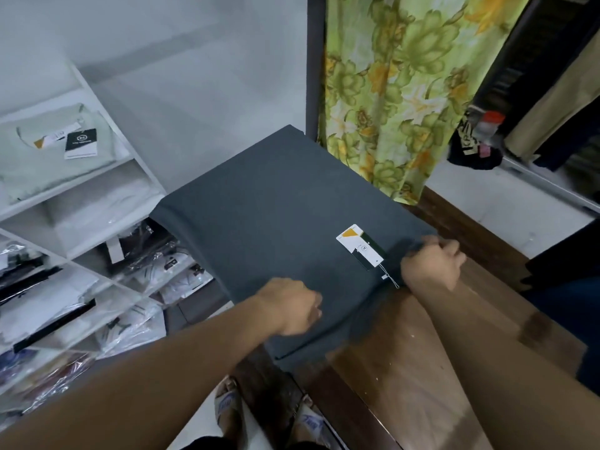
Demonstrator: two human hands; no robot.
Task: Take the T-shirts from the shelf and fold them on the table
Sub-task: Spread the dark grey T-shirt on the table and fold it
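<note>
White shelf [81, 203] left, floral curtain [399, 92] behind — both hands, left hand [292, 306] and right hand [431, 264], grip the grey T-shirt [269, 222], hiding much of the table [406, 368].

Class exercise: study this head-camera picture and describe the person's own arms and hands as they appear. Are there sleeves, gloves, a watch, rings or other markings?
Both forearms are bare from the bottom edge of the picture to the wrist: no sleeve shows. The left hand and the right hand wear no gloves. No watch, bracelet or band shows at either wrist. No ring shows, though the fingers are partly hidden and a little blurred.

Dim, soft overall blur, wide-angle edge warp.
</note>
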